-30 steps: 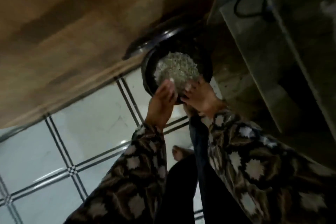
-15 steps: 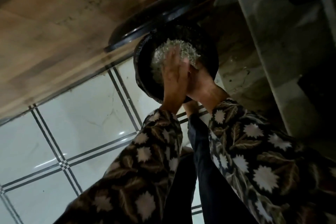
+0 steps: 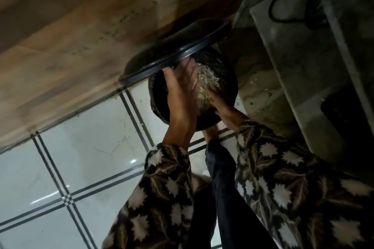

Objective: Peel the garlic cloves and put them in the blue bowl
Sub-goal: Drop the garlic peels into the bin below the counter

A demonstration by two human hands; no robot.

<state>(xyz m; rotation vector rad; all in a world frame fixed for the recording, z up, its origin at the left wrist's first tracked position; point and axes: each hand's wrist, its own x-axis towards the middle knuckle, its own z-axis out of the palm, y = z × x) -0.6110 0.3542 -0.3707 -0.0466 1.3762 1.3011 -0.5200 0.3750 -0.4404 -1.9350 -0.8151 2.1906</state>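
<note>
A round black bin [image 3: 228, 79] stands on the floor against the wall, holding a pale heap of papery garlic skins [image 3: 206, 85]. My left hand [image 3: 182, 91] reaches over the bin with straight fingers, lying on the left side of the heap. From the near right, my right hand [image 3: 221, 105] has its fingers pushed against the skins; its fingertips are partly hidden among them. No blue bowl and no whole cloves are in view.
The bin's black lid [image 3: 174, 54] leans tilted against the brown wall [image 3: 81, 36] just behind the bin. A grey stone counter side [image 3: 303, 66] with a black cable rises on the right. White floor tiles [image 3: 81, 147] spread to the left; my legs and feet are below.
Both hands moved from the bin's near rim forward over the heap of skins. They were pressed together half a second ago and now lie apart on the heap.
</note>
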